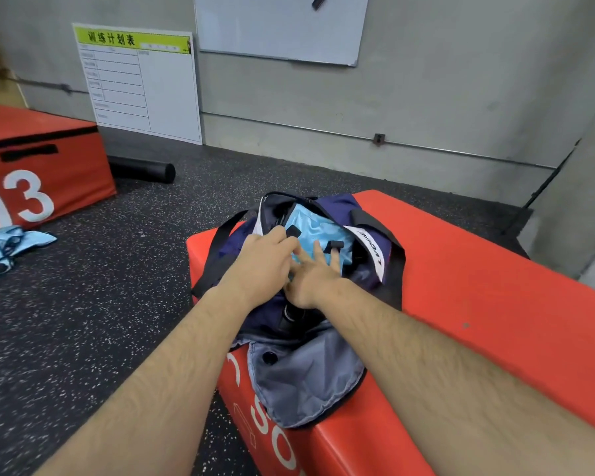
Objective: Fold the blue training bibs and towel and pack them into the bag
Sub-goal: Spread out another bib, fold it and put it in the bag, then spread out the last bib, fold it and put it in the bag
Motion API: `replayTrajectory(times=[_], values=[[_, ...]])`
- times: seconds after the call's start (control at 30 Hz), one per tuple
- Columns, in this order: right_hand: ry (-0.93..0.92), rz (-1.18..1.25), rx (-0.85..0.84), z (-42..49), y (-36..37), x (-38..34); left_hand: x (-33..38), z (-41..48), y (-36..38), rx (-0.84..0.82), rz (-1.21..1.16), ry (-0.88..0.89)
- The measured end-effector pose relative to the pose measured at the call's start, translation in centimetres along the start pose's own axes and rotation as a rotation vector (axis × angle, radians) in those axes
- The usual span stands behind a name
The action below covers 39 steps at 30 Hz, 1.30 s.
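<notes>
A dark blue bag [323, 372] with black straps lies open on a red padded box [478, 297]. Inside its opening rests a folded light blue bib [318, 228] with black trim. My left hand [261, 259] reaches into the near left side of the opening, fingers curled at the bib's edge. My right hand [313, 273] lies flat with fingers spread on top of the bib, pressing it down. More light blue bibs [4, 249] lie crumpled on the floor at the far left. No towel is visible.
A second red box [38, 166] marked 03 stands at the left. A black foam roller [141, 168] lies by the wall. A schedule board [138, 84] leans on the wall under a whiteboard [279, 25]. Speckled black floor [100, 304] surrounds the boxes.
</notes>
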State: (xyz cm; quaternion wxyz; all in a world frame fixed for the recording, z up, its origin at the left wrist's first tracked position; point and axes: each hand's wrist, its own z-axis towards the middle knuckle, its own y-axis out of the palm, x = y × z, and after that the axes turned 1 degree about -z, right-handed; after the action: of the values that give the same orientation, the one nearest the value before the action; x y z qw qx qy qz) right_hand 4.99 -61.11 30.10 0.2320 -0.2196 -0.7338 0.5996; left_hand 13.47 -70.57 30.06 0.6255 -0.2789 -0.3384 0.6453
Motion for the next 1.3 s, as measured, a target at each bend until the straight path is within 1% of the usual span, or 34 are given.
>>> replayTrajectory(times=[0.1,0.17,0.2,0.27,0.33,0.37,0.4,0.43,0.47,0.53,0.6,0.63,0.7,0.77,0.8,0.87,0.93,1.0,1.07,1.13,1.2,1.3], values=[[-0.056,0.041,0.046,-0.5,0.2,0.7,-0.5,-0.1,0.8,-0.102,-0.128,-0.102],[-0.079,0.065,0.11,-1.2,0.3,1.8,-0.1,-0.3,1.3,-0.143,-0.153,-0.091],[-0.086,0.085,0.166,-1.6,0.4,2.5,0.1,-0.3,1.6,-0.147,-0.139,-0.086],[-0.095,0.086,0.318,-2.9,0.7,4.1,1.1,-0.1,1.9,-0.158,-0.066,-0.13],[-0.095,0.025,0.489,-4.1,1.1,5.7,2.5,0.3,2.0,-0.223,-0.006,-0.165],[-0.076,0.001,0.555,-4.5,1.3,6.6,3.3,0.6,2.3,-0.269,0.003,-0.164],[-0.034,-0.01,0.584,-4.9,1.2,7.3,4.2,1.0,2.5,-0.317,-0.002,-0.158],[0.023,-0.012,0.588,-5.4,0.9,7.8,4.9,1.3,2.7,-0.372,-0.02,-0.166],[0.089,0.005,0.545,-6.0,0.5,8.1,5.5,1.6,3.0,-0.433,-0.041,-0.186],[0.188,0.077,0.413,-7.0,-0.3,8.1,6.2,1.9,3.5,-0.552,-0.061,-0.233],[0.182,0.121,0.356,-7.3,-0.8,8.4,6.4,1.9,4.0,-0.608,-0.057,-0.27],[0.168,0.113,0.369,-7.2,-1.1,8.5,6.4,2.0,4.2,-0.616,-0.053,-0.286],[0.141,0.092,0.447,-7.1,-1.9,8.7,6.4,2.3,4.4,-0.614,-0.069,-0.317],[0.154,0.114,0.507,-7.1,-2.7,8.8,6.6,2.7,4.4,-0.617,-0.106,-0.347],[0.163,0.135,0.515,-7.3,-2.8,8.9,6.7,2.9,4.3,-0.623,-0.127,-0.363],[0.138,0.185,0.478,-7.7,-2.8,9.1,6.7,3.4,4.3,-0.638,-0.185,-0.401],[0.074,0.24,0.464,-8.5,-2.5,9.1,6.7,3.7,3.9,-0.597,-0.233,-0.402],[0.071,0.233,0.549,-9.3,-2.6,9.4,7.3,4.0,3.1,-0.417,-0.218,-0.36],[0.146,0.168,0.638,-10.3,-3.0,10.0,8.7,4.9,2.1,-0.203,-0.102,-0.321],[0.226,0.127,0.676,-11.8,-3.7,11.0,11.1,6.0,1.2,-0.05,-0.036,-0.262],[0.282,0.097,0.673,-13.8,-4.1,12.3,14.4,6.9,0.8,0.013,-0.035,-0.167],[0.337,0.044,0.646,-17.9,-4.2,15.2,20.3,7.9,0.7,-0.003,-0.056,-0.003]])
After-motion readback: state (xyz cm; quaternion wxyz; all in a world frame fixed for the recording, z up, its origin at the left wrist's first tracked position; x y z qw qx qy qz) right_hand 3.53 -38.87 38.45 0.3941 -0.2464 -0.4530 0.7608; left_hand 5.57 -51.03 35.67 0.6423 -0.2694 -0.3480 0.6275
